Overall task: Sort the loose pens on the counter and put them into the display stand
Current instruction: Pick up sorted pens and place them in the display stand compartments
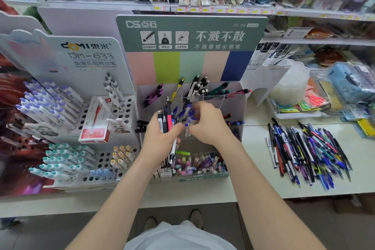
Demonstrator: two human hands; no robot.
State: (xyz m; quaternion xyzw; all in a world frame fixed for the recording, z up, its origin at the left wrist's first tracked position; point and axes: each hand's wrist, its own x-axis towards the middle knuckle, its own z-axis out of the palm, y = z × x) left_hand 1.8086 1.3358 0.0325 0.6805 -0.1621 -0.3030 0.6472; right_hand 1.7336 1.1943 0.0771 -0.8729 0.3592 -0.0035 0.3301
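A clear display stand (233,105) with a green header card stands at the middle of the counter, with pens sorted by colour in its compartments. In front of it, my left hand (160,140) grips a bundle of mixed pens (167,117), black, red and white, held upright. My right hand (209,124) is closed on several blue pens (187,114), blurred, just above the stand's middle compartment. The two hands touch at the fingertips. A pile of loose pens (308,150) lies on the counter to the right.
A white stand (125,111) with holes, holding purple and teal pens and a red box (95,124), sits at left. A low tray of erasers (194,166) lies in front of the display stand. Packaged goods and clear cups (292,83) crowd the right; shelves rise behind.
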